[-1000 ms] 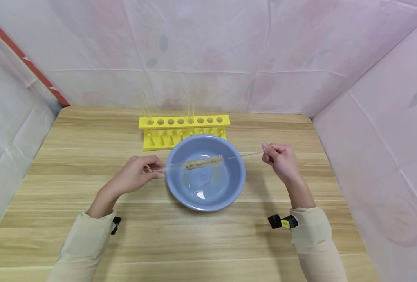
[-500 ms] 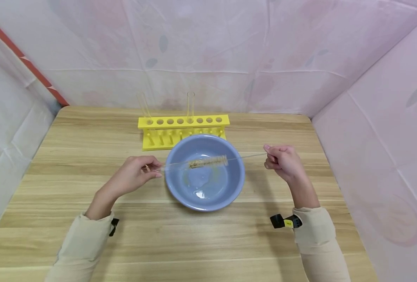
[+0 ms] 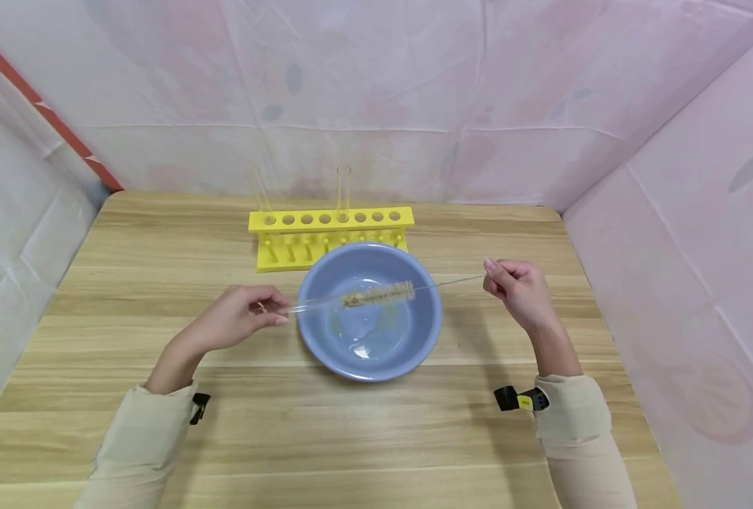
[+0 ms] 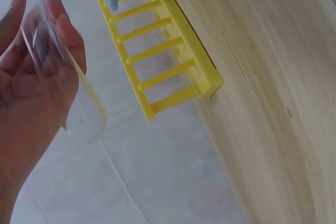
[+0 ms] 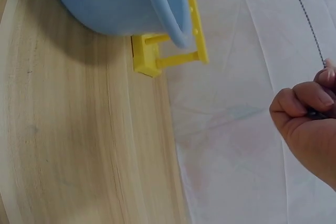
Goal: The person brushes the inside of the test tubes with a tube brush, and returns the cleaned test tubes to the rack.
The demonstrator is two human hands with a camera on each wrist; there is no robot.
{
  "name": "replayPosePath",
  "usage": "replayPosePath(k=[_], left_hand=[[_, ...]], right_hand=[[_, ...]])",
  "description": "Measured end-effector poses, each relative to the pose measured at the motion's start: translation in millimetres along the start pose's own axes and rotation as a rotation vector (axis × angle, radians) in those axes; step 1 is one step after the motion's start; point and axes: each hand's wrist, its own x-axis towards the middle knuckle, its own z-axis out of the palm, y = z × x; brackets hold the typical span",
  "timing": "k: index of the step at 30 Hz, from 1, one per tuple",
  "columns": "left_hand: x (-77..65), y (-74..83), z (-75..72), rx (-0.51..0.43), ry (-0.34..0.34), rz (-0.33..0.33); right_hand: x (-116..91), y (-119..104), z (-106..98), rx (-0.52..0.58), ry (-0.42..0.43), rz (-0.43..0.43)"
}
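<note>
My left hand (image 3: pixel 239 318) holds a clear glass test tube (image 3: pixel 312 305) between thumb and fingers, left of the blue basin. The tube lies nearly level, its far end over the basin. My right hand (image 3: pixel 522 293) pinches the twisted wire handle (image 3: pixel 449 281) of a test tube brush, right of the basin. The pale bristles (image 3: pixel 392 291) hang above the basin; their left part looks to be inside the tube's mouth, the right part is spread outside it. In the left wrist view the tube's rounded end (image 4: pixel 89 119) passes across the palm. The right wrist view shows the wire (image 5: pixel 307 17) leaving the fingers.
The blue basin (image 3: pixel 325 353) stands mid-table with a little liquid in it. Close behind it is a yellow test tube rack (image 3: pixel 306 220). Two clear tubes stand in the rack, one tilted at the left end (image 3: pixel 260 194) and one upright (image 3: pixel 343 187). Fabric walls enclose the table.
My right hand has moved slightly right, drawing the brush with it, and more bristles are spread outside the tube. My left hand has shifted slightly left with the tube.
</note>
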Motion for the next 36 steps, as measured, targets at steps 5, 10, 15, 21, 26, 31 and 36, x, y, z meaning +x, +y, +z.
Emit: replayPosePath(k=[5,10,15,21,26,31,36], left_hand=[[0.1,1.2,0.2,0.119,0.088,0.008],[-5.1,-1.8,-3.5,0.202,0.178,-0.009],[-8.7,-2.3,-5.6,0.216,0.209,-0.020],[-2.6,0.6,0.8,0.201,0.191,-0.004],[0.2,3.6,3.8,0.198,0.188,0.015],[0.3,4.7,4.8,0.201,0.203,0.042],[1.5,4.2,5.6,0.233,0.246,0.079]], right_hand=[[0.0,-2.7,0.0,0.080,0.054,0.158],[-2.5,-4.2,-10.4,0.225,0.055,0.235],[-5.8,-1.8,-17.4,0.252,0.079,0.242],[-4.4,2.2,-9.9,0.264,0.069,0.244],[-2.2,4.5,-4.1,0.276,0.049,0.238],[-1.8,5.9,-0.2,0.248,0.083,0.262],[-2.3,5.0,2.9,0.199,0.107,0.297]])
